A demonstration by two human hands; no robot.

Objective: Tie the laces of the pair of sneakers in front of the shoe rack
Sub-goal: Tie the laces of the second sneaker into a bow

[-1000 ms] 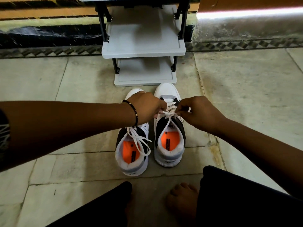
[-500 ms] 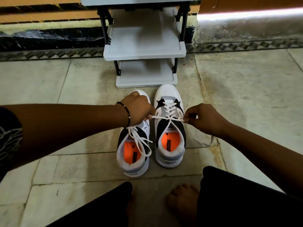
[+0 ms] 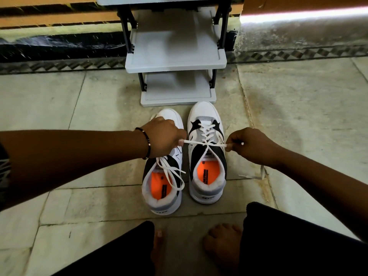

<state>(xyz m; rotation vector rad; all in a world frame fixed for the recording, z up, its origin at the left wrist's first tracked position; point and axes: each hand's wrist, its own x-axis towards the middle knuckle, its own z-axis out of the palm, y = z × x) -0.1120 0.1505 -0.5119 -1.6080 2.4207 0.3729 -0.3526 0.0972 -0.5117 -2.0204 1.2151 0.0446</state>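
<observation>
Two white, black and grey sneakers with orange insoles stand side by side on the floor, toes toward the grey shoe rack [image 3: 175, 56]. On the right sneaker [image 3: 207, 156] the white lace [image 3: 207, 144] is crossed over the tongue and stretched taut sideways. My left hand [image 3: 163, 137] pinches its left end above the left sneaker [image 3: 162, 176]. My right hand [image 3: 249, 146] pinches the right end; the loose tail [image 3: 256, 175] hangs down to the floor. The left sneaker's lace lies in a loose bow over its opening.
The pale stone floor [image 3: 298, 106] spreads to both sides of the shoes. A dark patterned border [image 3: 59, 64] runs along the wall behind the rack. My bare feet [image 3: 221, 242] and dark-clad knees sit just behind the sneakers' heels.
Both hands have drawn apart from the middle of the right sneaker, pulling the crossed lace out sideways until it is taut.
</observation>
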